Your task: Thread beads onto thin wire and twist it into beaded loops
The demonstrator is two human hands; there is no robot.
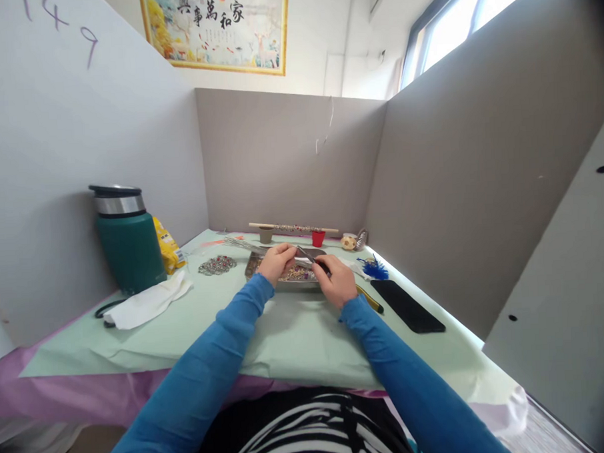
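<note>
My right hand is closed around a slim, pointed metal tool, its tip reaching toward my left fingertips. Whether it is pliers or tweezers I cannot tell. The fingers of my left hand are pinched together close to that tip; what they hold is too small to make out. Both hands are above the front part of a metal tray holding many small, mixed-colour beads. Thin wire-like strands stretch from behind my left hand toward the left.
Left are a green bottle, a white cloth, a yellow packet and a beaded pile. Behind the tray, a beaded stick spans two cups. Right are a black phone-like slab, a yellow-black handle and a blue tassel.
</note>
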